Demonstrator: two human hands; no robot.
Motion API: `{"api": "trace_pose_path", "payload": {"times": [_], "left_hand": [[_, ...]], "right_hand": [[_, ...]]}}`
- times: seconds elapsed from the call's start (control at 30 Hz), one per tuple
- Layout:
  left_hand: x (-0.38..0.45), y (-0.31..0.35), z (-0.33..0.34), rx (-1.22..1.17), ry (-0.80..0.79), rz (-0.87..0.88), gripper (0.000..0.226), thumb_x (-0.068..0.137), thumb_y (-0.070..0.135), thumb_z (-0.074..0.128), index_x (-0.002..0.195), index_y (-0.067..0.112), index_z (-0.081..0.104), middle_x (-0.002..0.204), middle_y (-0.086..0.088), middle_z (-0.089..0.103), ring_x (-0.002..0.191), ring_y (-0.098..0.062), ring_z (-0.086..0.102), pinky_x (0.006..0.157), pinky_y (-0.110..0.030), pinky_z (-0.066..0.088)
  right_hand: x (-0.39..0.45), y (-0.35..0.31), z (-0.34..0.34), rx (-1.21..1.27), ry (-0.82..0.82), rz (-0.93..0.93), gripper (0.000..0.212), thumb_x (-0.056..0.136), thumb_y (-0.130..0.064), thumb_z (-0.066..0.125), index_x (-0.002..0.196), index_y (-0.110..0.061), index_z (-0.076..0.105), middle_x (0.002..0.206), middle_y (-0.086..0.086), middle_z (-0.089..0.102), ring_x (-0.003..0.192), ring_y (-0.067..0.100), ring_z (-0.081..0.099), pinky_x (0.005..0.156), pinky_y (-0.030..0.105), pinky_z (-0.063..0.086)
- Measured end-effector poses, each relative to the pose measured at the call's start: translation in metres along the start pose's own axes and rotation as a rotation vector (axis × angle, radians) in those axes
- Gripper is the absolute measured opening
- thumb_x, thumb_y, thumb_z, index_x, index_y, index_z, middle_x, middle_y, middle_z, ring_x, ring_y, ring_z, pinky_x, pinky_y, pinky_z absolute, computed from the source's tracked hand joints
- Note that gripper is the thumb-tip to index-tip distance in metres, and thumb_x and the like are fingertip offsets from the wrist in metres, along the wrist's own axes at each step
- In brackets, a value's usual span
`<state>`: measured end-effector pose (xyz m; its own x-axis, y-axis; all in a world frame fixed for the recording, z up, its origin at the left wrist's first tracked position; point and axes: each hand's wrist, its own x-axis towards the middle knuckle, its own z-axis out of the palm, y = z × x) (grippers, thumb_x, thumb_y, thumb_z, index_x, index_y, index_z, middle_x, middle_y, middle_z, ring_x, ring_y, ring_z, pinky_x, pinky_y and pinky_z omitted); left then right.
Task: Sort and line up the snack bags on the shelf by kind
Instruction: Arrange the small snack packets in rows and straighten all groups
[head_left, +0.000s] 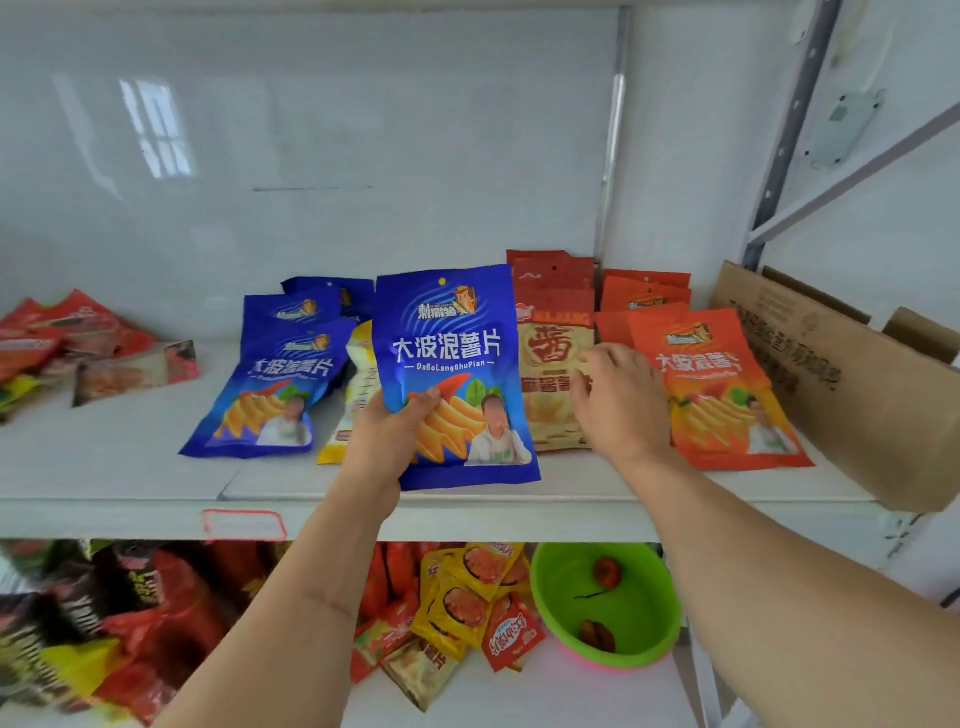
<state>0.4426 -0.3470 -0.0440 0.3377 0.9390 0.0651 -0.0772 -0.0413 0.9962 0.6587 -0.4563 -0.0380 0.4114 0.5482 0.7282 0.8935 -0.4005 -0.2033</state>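
Sorting by kind is underway: the left hand (387, 441) grips a blue chip bag (452, 374) by its lower corner, raised off the shelf (130, 467); it belongs with the blue stack (275, 384) to that hand's left. The right hand (621, 400), loosely open, rests fingertips on the beige bag (550, 364), orange bags (717, 389) just to its right.

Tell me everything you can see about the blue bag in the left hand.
The blue bag is glossy, sealed and flat, with white letters and a picture of ridged yellow chips. It is upright, facing the camera, above the front of the shelf. The left hand pinches its lower left corner; nothing else visibly touches it.
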Motion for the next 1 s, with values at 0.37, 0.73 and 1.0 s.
{"api": "trace_pose_path", "payload": {"times": [0.37,0.73,1.0], "left_hand": [[0.031,0.01,-0.129,0.088,0.16,-0.002,0.036,0.087,0.04,0.074,0.115,0.02,0.064,0.103,-0.001,0.075,0.097,-0.023,0.072,0.09,-0.047,0.058],[0.087,0.004,-0.215,0.21,0.154,0.033,0.016,0.093,0.026,0.069,0.108,0.021,0.064,0.096,-0.001,0.075,0.088,-0.021,0.072,0.079,-0.038,0.058],[0.139,-0.022,-0.244,0.413,0.142,0.024,0.037,0.08,0.058,0.064,0.103,0.03,0.057,0.099,0.001,0.07,0.096,-0.024,0.066,0.084,-0.046,0.057]], "right_hand": [[-0.013,-0.154,0.042,0.129,-0.101,-0.213,0.019,0.097,-0.027,0.053,0.106,-0.017,0.066,0.105,0.001,0.065,0.096,0.025,0.059,0.078,0.039,0.045],[-0.032,-0.271,0.091,0.177,-0.12,-0.346,0.014,0.094,-0.028,0.054,0.09,-0.02,0.065,0.088,-0.003,0.061,0.081,0.021,0.057,0.068,0.033,0.042],[-0.036,-0.325,0.127,0.096,-0.279,-0.194,0.039,0.098,-0.05,0.047,0.119,-0.021,0.061,0.114,-0.002,0.057,0.106,0.018,0.052,0.087,0.033,0.047]]}}
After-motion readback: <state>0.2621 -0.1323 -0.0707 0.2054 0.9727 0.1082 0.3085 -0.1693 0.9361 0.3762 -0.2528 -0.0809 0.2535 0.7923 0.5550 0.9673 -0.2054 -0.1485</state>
